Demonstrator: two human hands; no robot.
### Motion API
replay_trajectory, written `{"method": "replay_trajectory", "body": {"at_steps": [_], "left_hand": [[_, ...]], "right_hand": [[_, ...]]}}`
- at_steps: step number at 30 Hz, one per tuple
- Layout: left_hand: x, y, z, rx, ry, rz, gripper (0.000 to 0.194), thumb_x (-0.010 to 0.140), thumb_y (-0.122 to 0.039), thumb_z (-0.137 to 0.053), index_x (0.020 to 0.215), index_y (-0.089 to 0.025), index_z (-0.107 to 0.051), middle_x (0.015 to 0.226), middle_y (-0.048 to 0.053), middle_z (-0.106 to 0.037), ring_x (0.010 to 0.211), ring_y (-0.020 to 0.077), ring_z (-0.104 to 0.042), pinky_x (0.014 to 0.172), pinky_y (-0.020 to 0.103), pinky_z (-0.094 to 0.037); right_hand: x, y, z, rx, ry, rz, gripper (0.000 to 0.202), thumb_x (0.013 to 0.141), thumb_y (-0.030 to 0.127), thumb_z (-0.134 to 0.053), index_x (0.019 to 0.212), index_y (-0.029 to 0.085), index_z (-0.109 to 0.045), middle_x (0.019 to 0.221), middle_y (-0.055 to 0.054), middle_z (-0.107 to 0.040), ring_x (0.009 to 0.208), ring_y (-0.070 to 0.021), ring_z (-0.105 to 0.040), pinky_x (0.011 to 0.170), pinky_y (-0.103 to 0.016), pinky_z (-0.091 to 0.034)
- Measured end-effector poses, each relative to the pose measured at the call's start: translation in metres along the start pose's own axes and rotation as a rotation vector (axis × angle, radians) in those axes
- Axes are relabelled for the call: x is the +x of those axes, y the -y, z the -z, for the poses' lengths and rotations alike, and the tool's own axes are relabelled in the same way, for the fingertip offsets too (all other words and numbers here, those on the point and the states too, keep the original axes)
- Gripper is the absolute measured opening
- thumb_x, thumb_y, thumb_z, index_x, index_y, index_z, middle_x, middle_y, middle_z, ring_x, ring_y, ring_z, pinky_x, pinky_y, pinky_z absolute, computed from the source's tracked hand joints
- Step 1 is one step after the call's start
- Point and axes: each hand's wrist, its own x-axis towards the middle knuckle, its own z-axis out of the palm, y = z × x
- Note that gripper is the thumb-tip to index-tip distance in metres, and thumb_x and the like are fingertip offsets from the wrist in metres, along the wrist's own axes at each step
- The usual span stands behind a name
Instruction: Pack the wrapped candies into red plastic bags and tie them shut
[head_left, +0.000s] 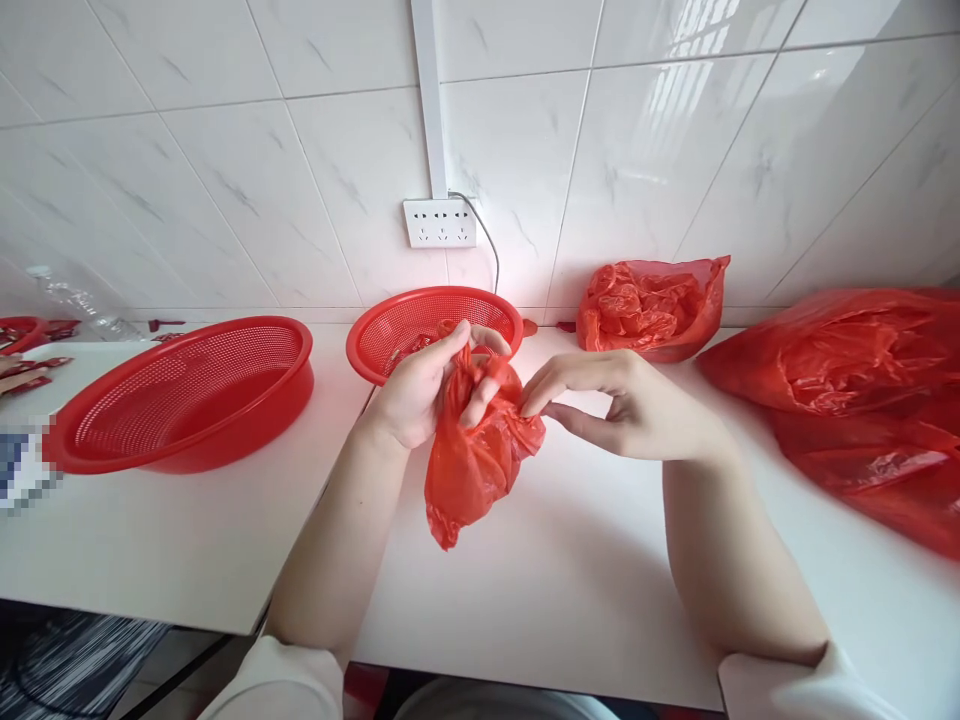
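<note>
A crumpled red plastic bag (476, 465) hangs in front of me above the white table. My left hand (427, 385) is closed around its gathered upper part, with some fingers partly hidden by the plastic. At the bag's right side, my right hand (615, 400) pinches an edge of it between thumb and fingers. What the bag contains, if anything, I cannot make out. Just behind my left hand stands a round red mesh basket (480, 300) with small red items inside, partly covered by the hand.
A larger red basket (187, 440) stands at the left. Red plastic bags (652, 310) lie by the wall, with a larger heap of red bags (847, 370) at the right. A clear bottle (94, 305) lies at far left, near a person's hand (26, 375). A power socket (440, 223) is on the wall.
</note>
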Motion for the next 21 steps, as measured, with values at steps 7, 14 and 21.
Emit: {"method": "replay_trajectory", "body": {"at_steps": [7,14,21], "left_hand": [[-0.005,0.007,-0.011,0.863,-0.145,-0.608,0.033,0.099,-0.036,-0.040,0.102,-0.020,-0.068,0.090,0.006,-0.068,0.080,0.0167,-0.064,0.074,0.030,-0.050],[0.010,0.016,0.002,0.749,-0.214,-0.803,0.039,0.101,-0.034,-0.033,0.114,-0.023,-0.068,0.108,0.010,-0.064,0.096,0.0190,-0.064,0.085,0.035,-0.051],[0.004,0.010,0.010,1.024,-0.426,-0.699,0.040,0.101,-0.036,-0.034,0.128,-0.026,-0.062,0.122,0.006,-0.062,0.110,0.0175,-0.060,0.093,0.031,-0.047]], "right_hand": [[0.019,-0.027,-0.034,0.427,-0.214,-0.195,0.030,0.099,0.034,-0.043,0.124,0.025,-0.057,0.127,-0.005,-0.060,0.113,-0.0173,-0.060,0.091,-0.035,-0.053],[0.019,-0.033,-0.031,0.549,-0.367,-0.227,0.023,0.085,0.032,-0.067,0.106,0.021,-0.067,0.094,-0.003,-0.068,0.082,-0.0127,-0.061,0.069,-0.026,-0.052],[0.019,-0.038,-0.025,0.912,-0.632,-0.366,0.017,0.072,0.028,-0.078,0.085,0.025,-0.068,0.069,0.005,-0.055,0.059,-0.0077,-0.047,0.053,-0.022,-0.040]]}}
